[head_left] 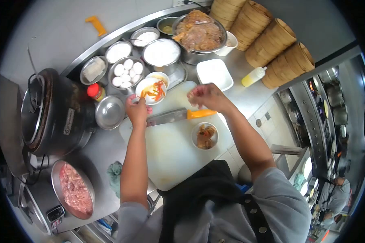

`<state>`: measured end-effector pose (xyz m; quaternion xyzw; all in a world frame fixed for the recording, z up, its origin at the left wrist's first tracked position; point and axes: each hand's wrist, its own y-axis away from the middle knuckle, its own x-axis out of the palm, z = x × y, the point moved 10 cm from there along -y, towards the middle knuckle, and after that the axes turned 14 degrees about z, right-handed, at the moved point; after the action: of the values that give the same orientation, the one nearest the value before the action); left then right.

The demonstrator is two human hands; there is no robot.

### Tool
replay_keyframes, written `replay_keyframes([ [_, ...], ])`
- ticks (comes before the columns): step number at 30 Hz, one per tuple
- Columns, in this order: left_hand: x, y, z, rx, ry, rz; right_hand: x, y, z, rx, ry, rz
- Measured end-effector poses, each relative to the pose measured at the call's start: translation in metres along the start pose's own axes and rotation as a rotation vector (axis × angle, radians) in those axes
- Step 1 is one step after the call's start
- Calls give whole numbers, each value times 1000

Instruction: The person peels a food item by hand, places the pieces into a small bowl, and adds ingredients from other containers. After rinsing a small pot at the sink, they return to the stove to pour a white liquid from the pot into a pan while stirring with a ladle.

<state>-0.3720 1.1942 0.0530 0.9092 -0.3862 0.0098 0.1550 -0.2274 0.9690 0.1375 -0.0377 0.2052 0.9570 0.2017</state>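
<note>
My left hand [137,110] is closed on the rim of a small white bowl [140,90] with red and orange strips in it, tilted above the far-left edge of the white cutting board [172,156]. My right hand [207,97] hovers over the board's far side, fingers loosely curled and apart, with nothing visible in them. Just below it lies a knife [168,117] with a wide blade and an orange handle. Nearer to me on the board, a small bowl [194,143] holds brown pieces of food.
Behind the board stand a bowl of eggs [127,73], bowls of white powder [161,52], a white square dish [215,74] and a squeeze bottle [253,77]. Bamboo steamers [271,42] line the back right. At left are a large cooker [63,113] and ground meat [75,190].
</note>
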Motion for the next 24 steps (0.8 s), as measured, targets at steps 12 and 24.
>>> replay_keyframes([
  [12, 24, -25, 17, -53, -24, -44, 58, 113, -50, -235, 888, -162],
  [24, 130, 132, 104, -164, -393, 571, 53, 162, -29, -261, 857, -363],
])
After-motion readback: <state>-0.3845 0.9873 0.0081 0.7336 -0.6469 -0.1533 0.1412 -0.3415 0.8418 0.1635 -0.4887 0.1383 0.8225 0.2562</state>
